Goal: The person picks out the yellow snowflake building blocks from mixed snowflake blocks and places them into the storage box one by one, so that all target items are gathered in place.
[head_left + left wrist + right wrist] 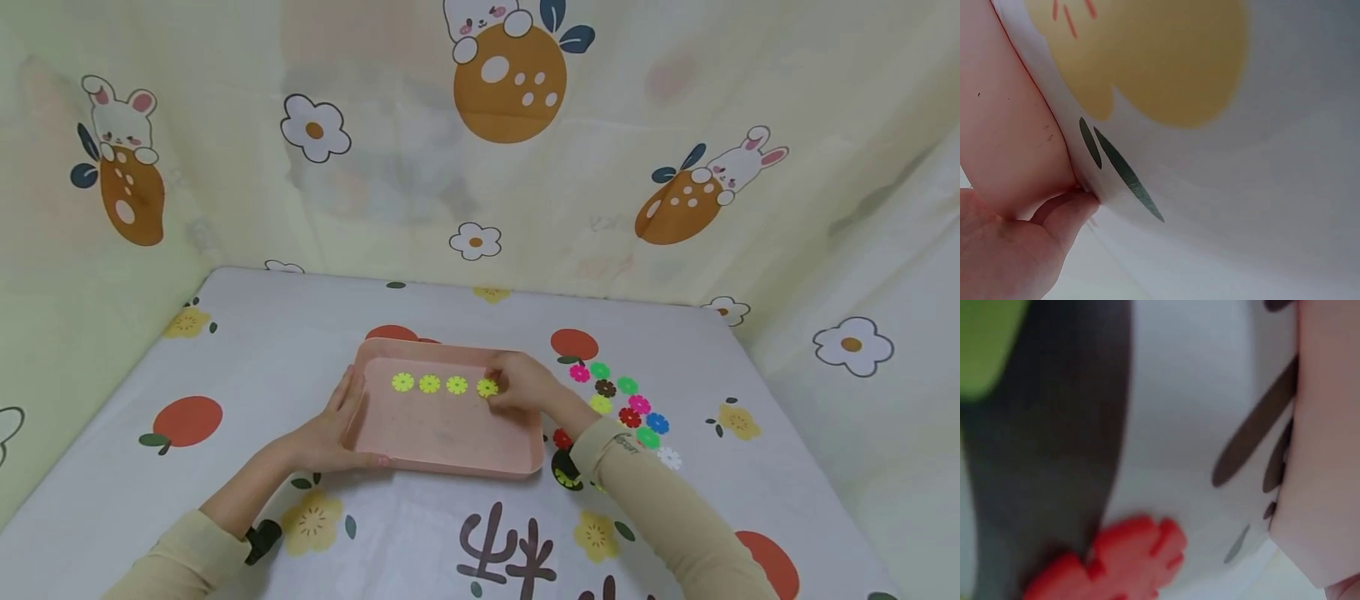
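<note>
A shallow pink tray (450,433) sits on the patterned cloth. Along its far side, three yellow flower-shaped plastic discs (430,384) form a row. My right hand (525,385) reaches over the tray's right part and pinches a fourth yellow disc (487,388) at the right end of this row, close over the tray floor. My left hand (322,433) rests against the tray's near left corner, fingers straight along the left side, thumb along the front edge. In the left wrist view the thumb (1069,219) touches the pink tray wall (1016,119).
Right of the tray lie several loose flower discs in pink, green, blue, brown, red, yellow and white, such as a blue disc (657,423). A red disc (1138,556) shows in the right wrist view. My right forearm (660,508) passes over part of them. Printed curtains stand behind.
</note>
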Tool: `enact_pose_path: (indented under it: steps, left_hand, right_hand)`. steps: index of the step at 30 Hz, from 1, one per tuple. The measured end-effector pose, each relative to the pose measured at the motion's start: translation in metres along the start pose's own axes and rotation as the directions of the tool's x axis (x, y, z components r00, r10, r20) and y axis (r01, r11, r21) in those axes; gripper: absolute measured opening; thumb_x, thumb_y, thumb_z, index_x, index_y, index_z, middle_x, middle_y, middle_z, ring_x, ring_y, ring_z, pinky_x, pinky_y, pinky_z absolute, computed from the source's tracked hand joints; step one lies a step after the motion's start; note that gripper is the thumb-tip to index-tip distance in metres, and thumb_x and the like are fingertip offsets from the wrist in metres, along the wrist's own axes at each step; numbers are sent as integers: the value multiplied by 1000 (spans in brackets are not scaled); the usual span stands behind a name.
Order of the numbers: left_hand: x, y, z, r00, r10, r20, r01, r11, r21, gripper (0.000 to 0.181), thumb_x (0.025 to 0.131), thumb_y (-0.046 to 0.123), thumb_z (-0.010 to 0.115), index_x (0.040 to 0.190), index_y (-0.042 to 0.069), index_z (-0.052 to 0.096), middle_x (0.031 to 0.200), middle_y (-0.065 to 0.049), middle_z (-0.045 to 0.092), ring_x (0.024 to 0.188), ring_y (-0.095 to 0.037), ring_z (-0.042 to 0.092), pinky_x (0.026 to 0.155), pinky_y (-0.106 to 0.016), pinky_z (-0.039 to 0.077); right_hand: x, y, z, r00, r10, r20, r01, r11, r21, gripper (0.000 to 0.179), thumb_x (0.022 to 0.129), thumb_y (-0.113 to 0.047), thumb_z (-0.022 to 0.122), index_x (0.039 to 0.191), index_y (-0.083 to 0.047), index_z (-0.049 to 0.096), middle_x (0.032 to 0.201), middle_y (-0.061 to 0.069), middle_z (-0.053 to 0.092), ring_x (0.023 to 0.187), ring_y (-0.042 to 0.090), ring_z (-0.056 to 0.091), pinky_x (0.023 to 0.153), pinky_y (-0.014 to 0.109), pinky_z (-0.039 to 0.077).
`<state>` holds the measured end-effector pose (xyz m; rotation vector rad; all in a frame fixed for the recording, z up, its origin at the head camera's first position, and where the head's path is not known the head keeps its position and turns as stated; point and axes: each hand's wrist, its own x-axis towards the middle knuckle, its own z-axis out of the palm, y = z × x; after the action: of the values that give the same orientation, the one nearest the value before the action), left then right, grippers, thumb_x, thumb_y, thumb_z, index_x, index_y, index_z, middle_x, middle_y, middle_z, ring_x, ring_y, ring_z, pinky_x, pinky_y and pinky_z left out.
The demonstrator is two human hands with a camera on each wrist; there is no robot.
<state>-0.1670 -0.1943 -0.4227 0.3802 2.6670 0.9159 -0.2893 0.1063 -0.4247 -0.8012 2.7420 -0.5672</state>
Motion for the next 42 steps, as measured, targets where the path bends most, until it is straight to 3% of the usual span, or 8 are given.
enact_pose_path:
  steps: [9,20,26,31,35,39,42]
  left_hand:
    - [-2,2,-1,1000,-10,-1,10,1000,-9,125,66,60,71,145,5,-8,149,-14,-22,133,-46,12,98,-59,28]
    - [-2,4,1,1000,-1,-3,1,1000,-3,123,67,59,71,145,4,-7,149,-15,-21,133,-46,11,98,-59,27]
    - [-2,5,2,1000,-2,-1,2,1000,-2,124,67,60,70,145,4,-7,149,-15,-21,133,-46,10,98,-59,27]
    - [-1,4,2,1000,-3,-4,3,1000,6,124,67,61,70,145,4,-8,149,-15,-21,133,-46,11,98,-60,27]
    - [-1,3,2,1000,2,-6,-2,1000,14,125,66,61,70,145,5,-9,149,-16,-20,133,-46,11,98,-59,27]
    - [-1,3,2,1000,4,-9,-4,1000,16,125,66,61,70,145,5,-9,149,-16,-20,133,-46,11,98,-59,27]
    - [-2,4,1,1000,4,-10,-4,1000,20,125,66,61,70,145,5,-9,149,-16,-20,133,-46,10,98,-60,27]
  right_hand:
    - [2,-3,2,997,-73,-27,69,990,-124,27,72,-18,73,96,-6,65,82,-3,58,74,11,50,69,24,45]
    - [0,0,3,993,-119,-11,115,979,-167,29,76,-18,75,100,-4,68,91,1,63,81,13,54,79,27,47]
    - [-2,1,3,995,-104,0,103,987,-126,31,77,-17,75,103,-3,68,97,3,65,89,15,57,84,29,47]
    - [-7,0,-4,998,-60,-7,60,998,7,33,77,-16,74,106,-2,66,104,5,64,96,19,58,85,30,48]
    - [-15,-3,-11,1000,-4,-4,4,995,104,34,78,-18,74,108,-5,65,105,5,64,88,18,58,73,27,51]
    - [-23,-5,-20,999,51,-3,-50,989,138,36,78,-21,74,110,-8,65,102,4,63,72,17,53,57,25,48]
    - [-28,-5,-25,998,60,-7,-58,987,147,38,78,-22,74,112,-9,64,102,5,62,69,18,51,52,25,45]
